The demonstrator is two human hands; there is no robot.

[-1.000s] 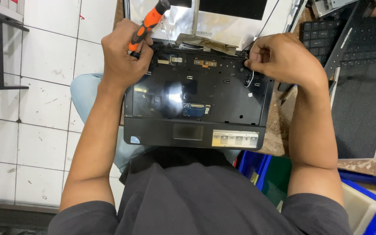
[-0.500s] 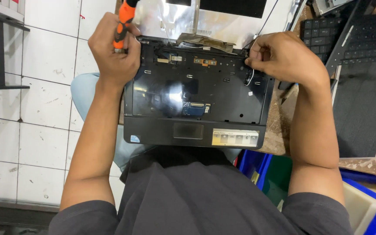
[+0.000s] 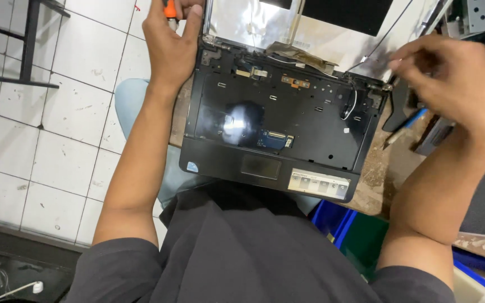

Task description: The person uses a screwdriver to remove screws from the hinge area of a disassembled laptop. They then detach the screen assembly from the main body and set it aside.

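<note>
The laptop (image 3: 279, 120), keyboard removed, lies on the table (image 3: 380, 174) before the person. The left hand (image 3: 169, 45), at its 11 o'clock corner, has shifted up, its grip closed on an orange screwdriver (image 3: 169, 8). The right hand (image 3: 456, 84) has lifted off the 2 o'clock hinge, fingers loose, holding nothing visible. A pale rectangular sticker (image 3: 318, 183) sits at 5 o'clock, a small blue one (image 3: 193, 166) at 7.

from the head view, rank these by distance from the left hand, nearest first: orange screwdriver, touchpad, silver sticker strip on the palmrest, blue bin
1. orange screwdriver: held in the left hand, top edge of the view.
2. touchpad: middle of the laptop's front edge.
3. silver sticker strip: front right of the palmrest.
4. blue bin: below the laptop's right corner, beside the person's torso.
</note>
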